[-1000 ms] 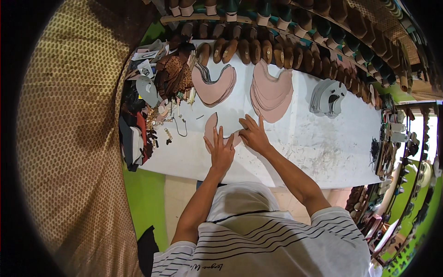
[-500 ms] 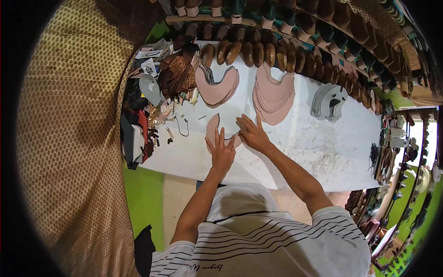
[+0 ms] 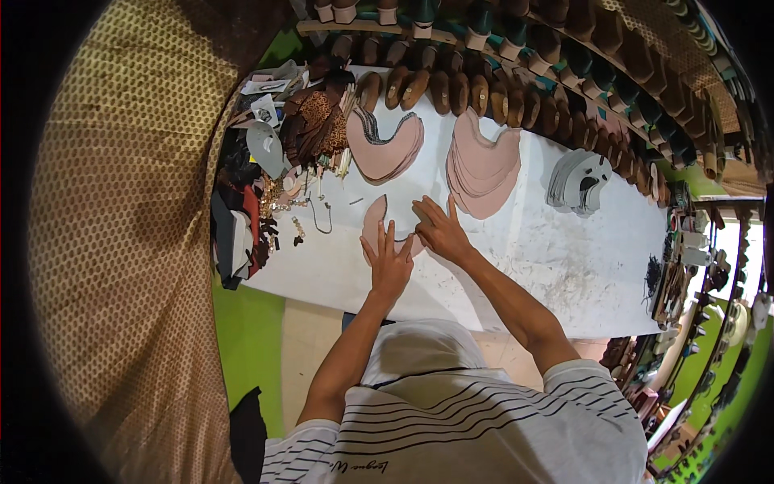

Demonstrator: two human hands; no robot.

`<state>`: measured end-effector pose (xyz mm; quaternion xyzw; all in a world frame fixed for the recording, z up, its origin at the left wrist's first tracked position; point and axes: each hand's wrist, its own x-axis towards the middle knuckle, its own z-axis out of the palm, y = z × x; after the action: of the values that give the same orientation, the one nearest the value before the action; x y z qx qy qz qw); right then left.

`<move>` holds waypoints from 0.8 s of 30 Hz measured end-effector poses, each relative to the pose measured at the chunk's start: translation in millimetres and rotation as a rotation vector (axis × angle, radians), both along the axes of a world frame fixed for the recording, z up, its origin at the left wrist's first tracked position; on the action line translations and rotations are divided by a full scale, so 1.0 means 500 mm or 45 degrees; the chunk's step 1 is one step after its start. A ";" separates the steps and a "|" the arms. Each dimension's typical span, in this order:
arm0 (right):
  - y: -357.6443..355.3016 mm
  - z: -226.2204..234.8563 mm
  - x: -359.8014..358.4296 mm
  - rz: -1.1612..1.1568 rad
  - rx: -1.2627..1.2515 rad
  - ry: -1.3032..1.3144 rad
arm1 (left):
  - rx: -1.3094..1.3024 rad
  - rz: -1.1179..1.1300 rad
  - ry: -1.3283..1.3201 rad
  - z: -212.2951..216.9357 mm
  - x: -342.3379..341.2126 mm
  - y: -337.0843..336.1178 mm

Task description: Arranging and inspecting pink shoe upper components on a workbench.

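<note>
A curved pink leather piece (image 3: 375,219) lies flat on the white worktable (image 3: 516,266). My left hand (image 3: 389,262) rests on its lower part with the fingers spread. My right hand (image 3: 439,230) presses flat on its right side, fingers apart and pointing up-left. Neither hand grips anything. Behind them lie two stacks of similar pink cut pieces, one at the left (image 3: 385,147) and one at the right (image 3: 482,165).
A pile of grey cut pieces (image 3: 577,181) sits at the far right of the table. Scraps, patterned leather and small tools (image 3: 274,177) crowd the left end. Rows of shoe lasts (image 3: 476,85) line the shelves behind.
The view has shifted slightly. Both hands stay flat on the pink piece, with the right hand slid a little.
</note>
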<state>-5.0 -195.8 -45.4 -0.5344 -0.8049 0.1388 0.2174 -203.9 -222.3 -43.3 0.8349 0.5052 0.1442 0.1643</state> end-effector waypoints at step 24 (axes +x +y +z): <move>-0.002 -0.002 -0.004 -0.057 0.000 -0.082 | 0.017 -0.024 0.023 0.006 0.002 0.003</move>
<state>-7.2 -196.8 -46.5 -0.5564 -0.7994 0.1166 0.1944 -202.8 -221.0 -40.4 0.8418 0.4979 0.1384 0.1557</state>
